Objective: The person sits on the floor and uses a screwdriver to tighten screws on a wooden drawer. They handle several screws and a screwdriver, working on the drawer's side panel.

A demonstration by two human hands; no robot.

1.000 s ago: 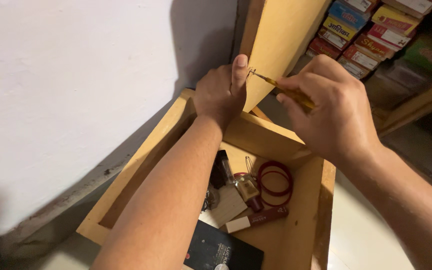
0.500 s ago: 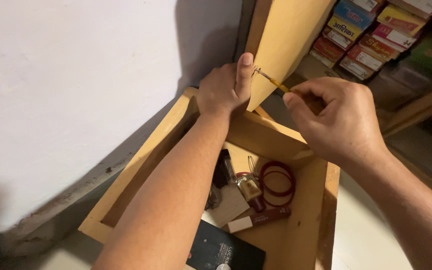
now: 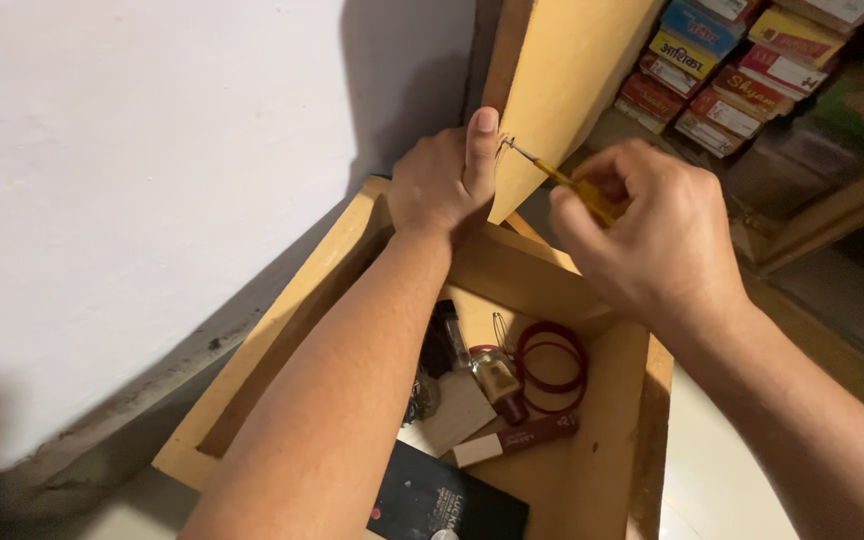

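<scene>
Hands at work on a wooden panel [image 3: 572, 90]: your left hand [image 3: 442, 185] wraps its fingers around the panel's lower edge, thumb pressed flat up the face of the board, while your right hand [image 3: 642, 240] has its fingers clamped together on the yellow handle of a small screwdriver [image 3: 562, 180]. That tool lies at about 10 o'clock from the right hand, its thin metal shaft running up and left until the tip meets the panel just beside the left thumb; whether a screw sits under the tip is too small to tell. The panel rises toward 12 o'clock, leaning against the white wall [image 3: 152, 180].

Below both forearms sits an open wooden box [image 3: 282, 330], light-coloured, with its near corner toward 7 o'clock. Inside it, at about 6 o'clock from the screwdriver, lie two red rings [image 3: 552, 355], overlapping, just beside a small bottle with a gold-coloured cap [image 3: 497, 380]. A dark red slim box [image 3: 517, 440] lies below them, and a black flat packet [image 3: 447, 500] rests toward 6 o'clock at the frame's lower edge.

At 1 o'clock from the right hand, rows of colourful small cartons [image 3: 732, 60] are stacked on a shelf, well apart from the hands.
</scene>
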